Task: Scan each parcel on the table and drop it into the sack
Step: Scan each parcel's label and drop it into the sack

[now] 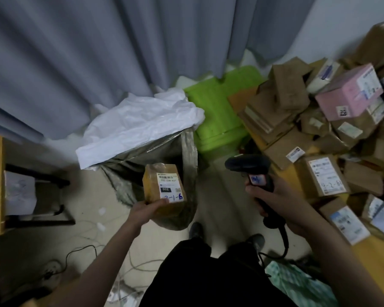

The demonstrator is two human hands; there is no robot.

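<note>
A person's left hand [150,210] grips a small brown parcel [163,187], label up, from below, level with the right hand [273,201] curled around a black scanner [252,171], the parcel held just before the open white-lined sack [142,131] beyond.

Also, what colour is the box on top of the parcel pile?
Pink, with white labels; it shows in the head view.
</note>
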